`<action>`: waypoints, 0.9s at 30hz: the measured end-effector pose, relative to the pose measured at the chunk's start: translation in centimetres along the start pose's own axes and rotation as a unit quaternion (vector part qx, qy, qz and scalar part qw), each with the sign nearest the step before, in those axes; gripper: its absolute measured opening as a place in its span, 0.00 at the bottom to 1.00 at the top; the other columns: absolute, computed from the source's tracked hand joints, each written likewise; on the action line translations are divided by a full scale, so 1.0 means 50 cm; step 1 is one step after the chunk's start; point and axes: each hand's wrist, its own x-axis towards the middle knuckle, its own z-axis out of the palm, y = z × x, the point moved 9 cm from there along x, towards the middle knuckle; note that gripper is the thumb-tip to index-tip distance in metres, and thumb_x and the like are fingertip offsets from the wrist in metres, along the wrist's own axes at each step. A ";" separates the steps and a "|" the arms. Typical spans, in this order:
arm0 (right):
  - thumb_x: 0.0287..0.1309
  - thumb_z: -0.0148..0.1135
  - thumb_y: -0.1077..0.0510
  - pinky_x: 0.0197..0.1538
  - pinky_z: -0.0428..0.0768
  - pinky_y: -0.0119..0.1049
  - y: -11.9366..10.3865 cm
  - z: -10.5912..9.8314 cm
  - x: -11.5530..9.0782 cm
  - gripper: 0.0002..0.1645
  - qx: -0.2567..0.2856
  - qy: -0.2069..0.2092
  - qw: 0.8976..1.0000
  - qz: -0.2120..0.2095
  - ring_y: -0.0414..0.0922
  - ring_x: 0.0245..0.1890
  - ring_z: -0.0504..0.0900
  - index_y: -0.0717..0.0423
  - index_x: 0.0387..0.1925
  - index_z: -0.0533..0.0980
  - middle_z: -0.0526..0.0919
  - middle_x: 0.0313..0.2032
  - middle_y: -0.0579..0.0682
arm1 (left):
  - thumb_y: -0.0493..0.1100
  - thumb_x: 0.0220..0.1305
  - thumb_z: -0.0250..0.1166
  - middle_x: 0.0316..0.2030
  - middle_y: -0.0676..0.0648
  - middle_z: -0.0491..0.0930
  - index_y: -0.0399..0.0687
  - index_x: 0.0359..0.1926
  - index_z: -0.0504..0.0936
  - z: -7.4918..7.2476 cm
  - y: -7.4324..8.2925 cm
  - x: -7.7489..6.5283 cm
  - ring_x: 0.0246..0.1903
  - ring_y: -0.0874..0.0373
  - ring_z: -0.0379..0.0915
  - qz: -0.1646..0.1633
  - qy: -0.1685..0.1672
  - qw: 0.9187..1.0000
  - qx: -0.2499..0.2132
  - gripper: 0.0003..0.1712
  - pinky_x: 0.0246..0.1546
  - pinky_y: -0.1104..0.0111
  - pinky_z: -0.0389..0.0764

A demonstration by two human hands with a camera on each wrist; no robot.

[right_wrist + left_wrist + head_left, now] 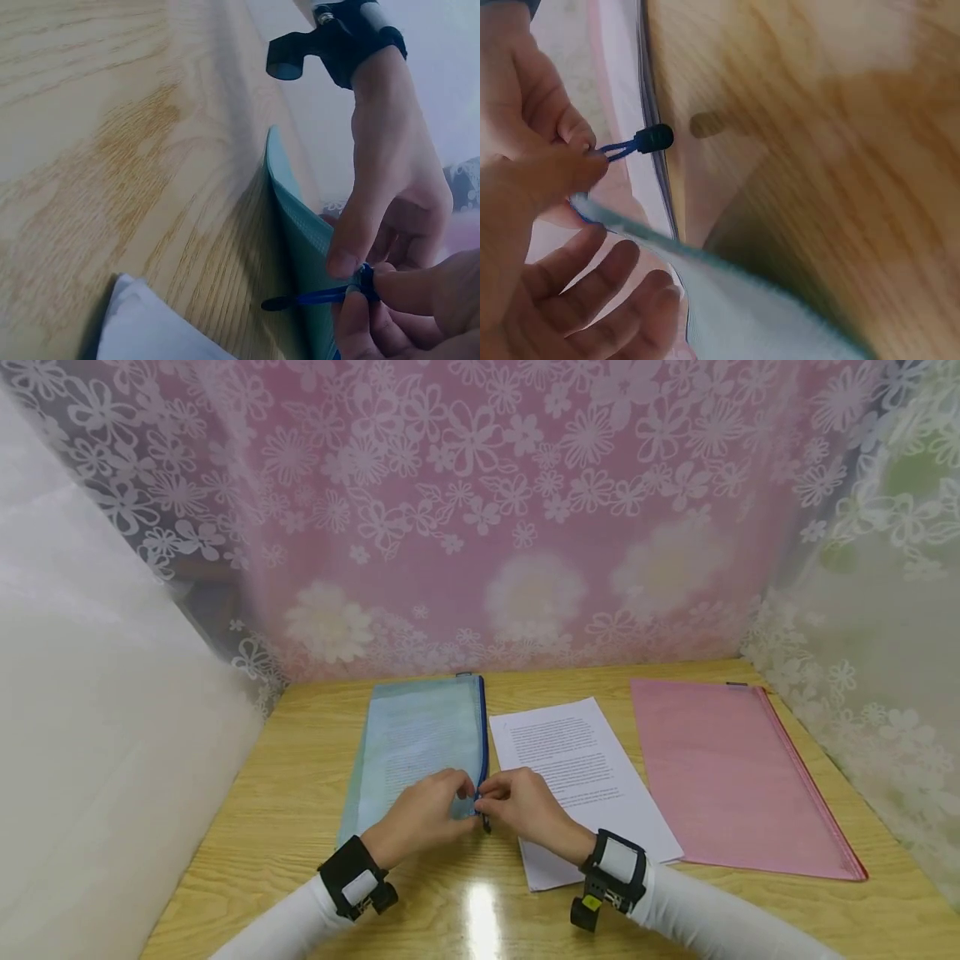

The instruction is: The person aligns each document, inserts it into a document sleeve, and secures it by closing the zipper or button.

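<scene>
A light blue mesh zip folder [420, 702] with printed paper inside lies left of centre, its dark blue zipper [483, 718] along the right side. My left hand [427, 806] pinches its near right corner, which is lifted off the table in the left wrist view. My right hand [528, 806] meets it there and pinches the zipper slider [364, 283] between thumb and finger. From the slider hangs a blue cord pull with a dark end [654, 139]. The fingers partly cover the slider.
A stack of printed sheets [562, 760] lies slanted beside the folder, under my right forearm. Farther right is a pink zip folder [735, 777], lying flat. Flowered curtains [525, 527] enclose the back and sides of the wooden table [247, 852].
</scene>
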 end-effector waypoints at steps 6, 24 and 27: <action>0.61 0.72 0.62 0.40 0.86 0.37 0.021 0.007 -0.003 0.15 0.106 -0.041 0.991 0.075 0.42 0.38 0.87 0.66 0.48 0.85 0.89 0.38 0.53 | 0.46 0.60 0.73 0.34 0.54 0.82 0.52 0.40 0.84 -0.010 0.002 -0.002 0.31 0.65 0.75 -0.002 0.038 0.999 -0.005 0.09 0.29 0.74 0.76; 0.65 0.66 0.63 0.32 0.79 0.34 0.020 0.005 -0.001 0.08 0.051 -0.080 0.993 0.063 0.42 0.29 0.83 0.62 0.41 0.87 0.88 0.33 0.55 | 0.42 0.64 0.73 0.30 0.50 0.90 0.46 0.39 0.92 -0.007 0.041 -0.009 0.23 0.69 0.78 0.092 0.052 0.993 0.043 0.06 0.26 0.77 0.76; 0.63 0.69 0.61 0.28 0.76 0.31 0.010 -0.005 0.005 0.05 -0.016 -0.061 0.997 0.032 0.38 0.25 0.80 0.58 0.35 0.89 0.88 0.29 0.50 | 0.41 0.61 0.75 0.31 0.50 0.90 0.46 0.37 0.93 -0.011 0.051 -0.015 0.29 0.63 0.84 0.105 0.083 0.989 0.061 0.04 0.30 0.74 0.81</action>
